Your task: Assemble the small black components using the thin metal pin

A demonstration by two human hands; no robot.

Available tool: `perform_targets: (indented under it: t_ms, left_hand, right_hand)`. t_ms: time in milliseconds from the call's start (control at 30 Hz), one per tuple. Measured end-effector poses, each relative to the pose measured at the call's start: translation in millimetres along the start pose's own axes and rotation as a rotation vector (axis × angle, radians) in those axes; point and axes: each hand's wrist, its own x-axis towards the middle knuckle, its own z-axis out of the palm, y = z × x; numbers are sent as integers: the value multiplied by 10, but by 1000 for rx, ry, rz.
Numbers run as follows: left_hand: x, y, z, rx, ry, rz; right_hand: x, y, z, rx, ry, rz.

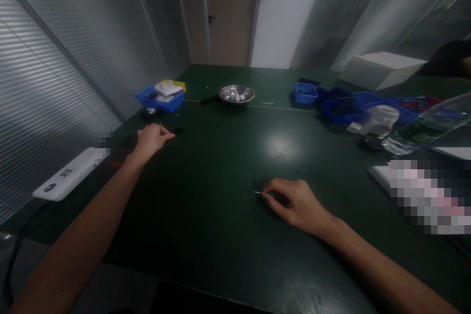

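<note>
My left hand (151, 139) reaches out over the dark green table (221, 235) at the left, fingers curled, the fingertips next to a small black object (178, 130); whether they grip anything I cannot see. My right hand (292, 201) rests on the table in the middle right, thumb and fingers pinched on a thin light pin-like piece (257, 192) that sticks out to the left.
A metal bowl (236, 93) stands at the back middle. A blue bin (159, 99) with white items sits back left; several blue bins (340, 103) sit back right. A clear plastic bottle (423, 130) lies at the right. A white power strip (68, 173) lies on the left edge.
</note>
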Motion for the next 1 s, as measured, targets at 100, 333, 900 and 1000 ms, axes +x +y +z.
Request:
perform_targets:
  t_ms: [100,333,900,1000]
  left_hand:
    - [-65,69,-21,-119,87,19]
    - [-206,306,-132,-332,194,61]
    - [-251,400,-170,-436,165,92]
    - [-241,376,-152,-450,168,104]
  right_hand:
    - [-3,7,10,-1,4,-1]
    - [0,21,18,-9,4,-8]
    - [8,-5,-3,-4,-13,4]
    - [3,4,4,-13,-15,5]
